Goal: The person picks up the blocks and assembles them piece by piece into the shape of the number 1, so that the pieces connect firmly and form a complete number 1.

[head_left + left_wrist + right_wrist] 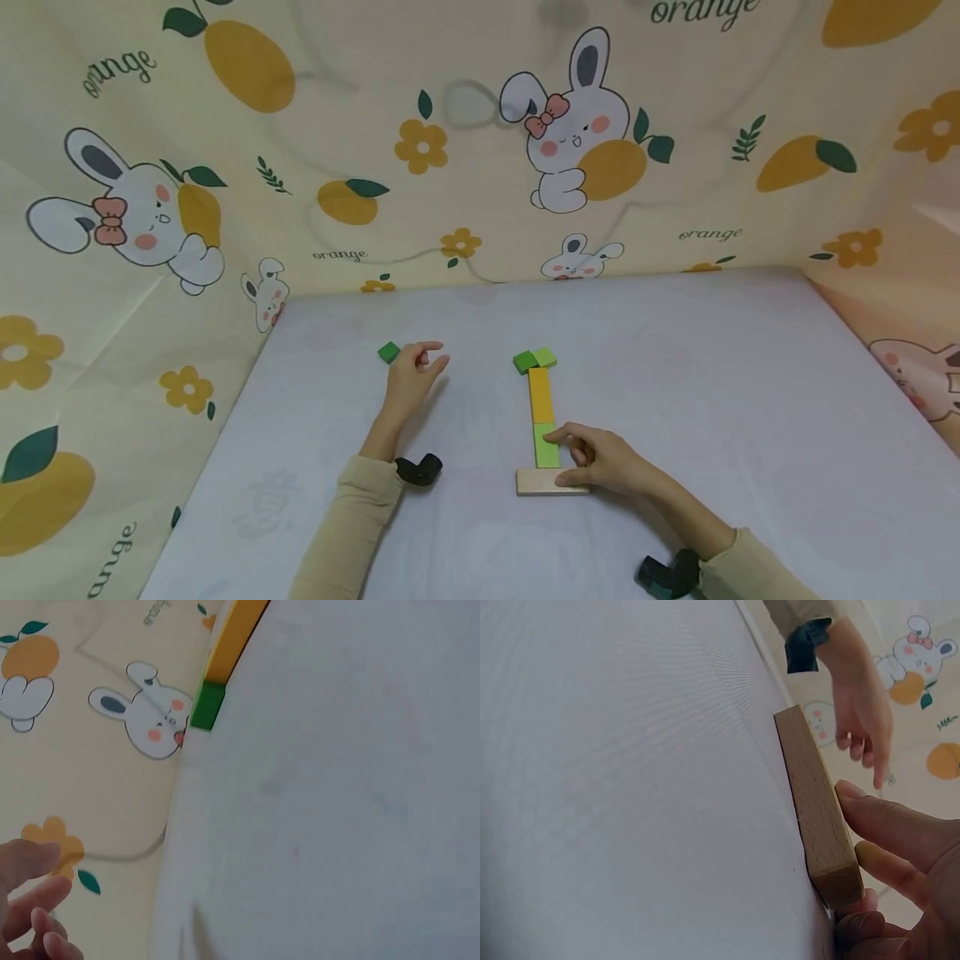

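Over the left part of the table is my left hand [408, 375], thumb and index finger apart with nothing between them. A dark green block [388, 352] lies just beside its knuckles. My right hand [607, 458] rests on a figure of flat blocks. Its index fingertip touches a light green block [547, 454], and the thumb lies on a plain wooden block [534, 482] set crosswise at the near end. In the right wrist view the thumb sits at the edge of the wooden block [814, 795]. A yellow block [541, 396] continues the column away from me.
At the column's far end, a dark green block [524, 362] and a light green block [545, 357] sit tilted side by side. A white cloth covers the table [712, 358]. Behind it hangs a curtain [465, 192] printed with rabbits and oranges.
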`<state>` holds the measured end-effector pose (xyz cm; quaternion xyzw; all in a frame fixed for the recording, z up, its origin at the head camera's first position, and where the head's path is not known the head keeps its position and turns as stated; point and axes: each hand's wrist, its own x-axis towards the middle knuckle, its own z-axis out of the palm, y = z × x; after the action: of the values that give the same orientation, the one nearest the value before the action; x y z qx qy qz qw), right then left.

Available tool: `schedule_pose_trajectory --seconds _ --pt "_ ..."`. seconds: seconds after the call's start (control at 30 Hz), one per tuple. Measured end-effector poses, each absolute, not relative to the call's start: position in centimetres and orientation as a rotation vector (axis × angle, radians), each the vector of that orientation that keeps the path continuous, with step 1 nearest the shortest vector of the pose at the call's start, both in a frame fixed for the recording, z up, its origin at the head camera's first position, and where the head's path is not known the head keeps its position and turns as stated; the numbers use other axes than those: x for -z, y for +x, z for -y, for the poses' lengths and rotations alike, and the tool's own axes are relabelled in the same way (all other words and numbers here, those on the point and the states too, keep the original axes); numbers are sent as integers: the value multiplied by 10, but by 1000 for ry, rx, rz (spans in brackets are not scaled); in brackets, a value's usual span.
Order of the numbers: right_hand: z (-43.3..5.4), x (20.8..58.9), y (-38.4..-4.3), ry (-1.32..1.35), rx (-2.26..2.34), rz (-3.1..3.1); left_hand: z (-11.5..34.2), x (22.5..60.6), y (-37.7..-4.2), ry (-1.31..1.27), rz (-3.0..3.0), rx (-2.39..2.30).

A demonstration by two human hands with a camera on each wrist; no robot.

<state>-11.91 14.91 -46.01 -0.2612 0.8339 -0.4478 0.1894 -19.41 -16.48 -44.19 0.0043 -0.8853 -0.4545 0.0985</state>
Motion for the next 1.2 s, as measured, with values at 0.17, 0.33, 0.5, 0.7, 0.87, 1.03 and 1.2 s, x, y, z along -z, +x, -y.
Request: schedule_pose_trajectory --seconds 0.17,0.33,0.5,0.7,0.87,1.03,1.2 --pt "-149 460 -120 -731 1265 -2338 177 441 -193 39 2614 1342" --pt "-150 461 -120 -750 1247 -2359 185 443 -192 60 2604 1328" --pt "-149 462 -121 -753 1239 -2368 190 444 -191 76 2560 1322" --pt "-150 462 -121 -735 1253 -2353 194 446 -193 89 2519 1291" --pt "-150 463 -120 -738 1247 -2362 200 450 -196 134 2508 1264" --pt "-149 463 -119 -747 1248 -2365 207 451 -196 209 2512 1257" --pt "-149 462 -119 -743 1252 -2359 215 454 -198 269 2509 1243"
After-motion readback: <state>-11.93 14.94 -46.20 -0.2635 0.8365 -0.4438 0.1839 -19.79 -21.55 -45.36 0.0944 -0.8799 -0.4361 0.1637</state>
